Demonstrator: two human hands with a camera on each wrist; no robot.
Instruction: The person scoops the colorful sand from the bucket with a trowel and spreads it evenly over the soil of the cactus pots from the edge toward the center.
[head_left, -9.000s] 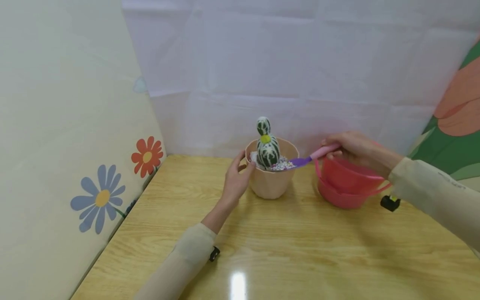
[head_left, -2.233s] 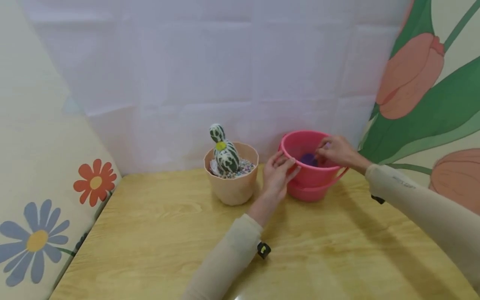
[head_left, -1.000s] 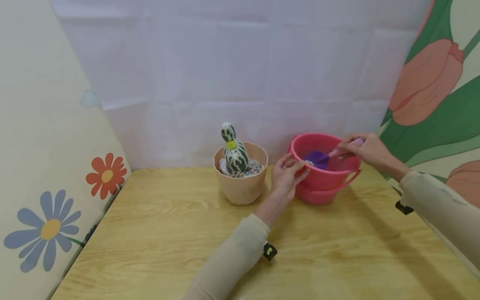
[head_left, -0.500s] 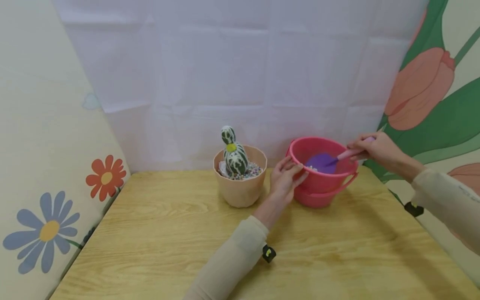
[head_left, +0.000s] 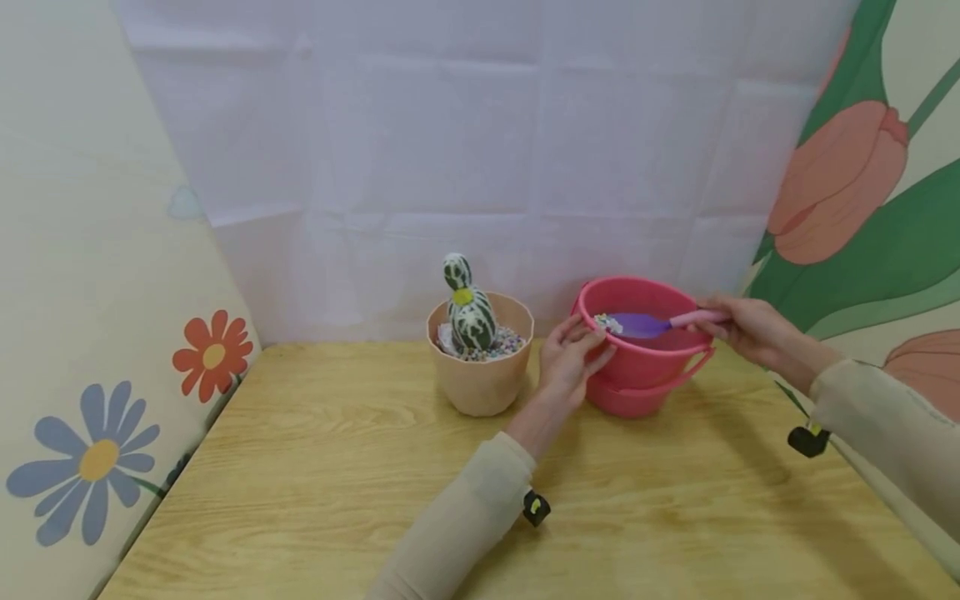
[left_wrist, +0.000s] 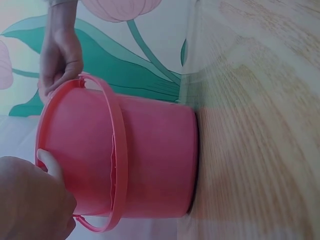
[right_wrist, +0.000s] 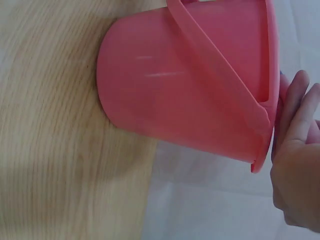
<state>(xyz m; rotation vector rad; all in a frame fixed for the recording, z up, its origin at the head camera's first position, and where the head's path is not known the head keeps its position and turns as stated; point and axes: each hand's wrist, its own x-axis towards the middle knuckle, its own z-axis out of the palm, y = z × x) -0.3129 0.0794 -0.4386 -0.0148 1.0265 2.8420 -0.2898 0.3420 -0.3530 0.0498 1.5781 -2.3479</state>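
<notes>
Grips a pink-handled purple trowel (head_left: 639, 325) in the curled fingers of the right hand (head_left: 759, 331), roughly level over the mouth of a pink bucket (head_left: 651, 365), with small beads (head_left: 608, 323) heaped at the tip near the left rim. Holds that rim between thumb and fingers of the left hand (head_left: 564, 364). Could spill beads onto the wood-grain table (head_left: 345, 500), near the beige flowerpot (head_left: 482, 387) and striped cactus (head_left: 472, 323) at left, by tilting the blade or clipping the rim.

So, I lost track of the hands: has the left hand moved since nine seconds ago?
Yes, rightward relative to the pot: the left hand, then on its rim, now holds the bucket.
</notes>
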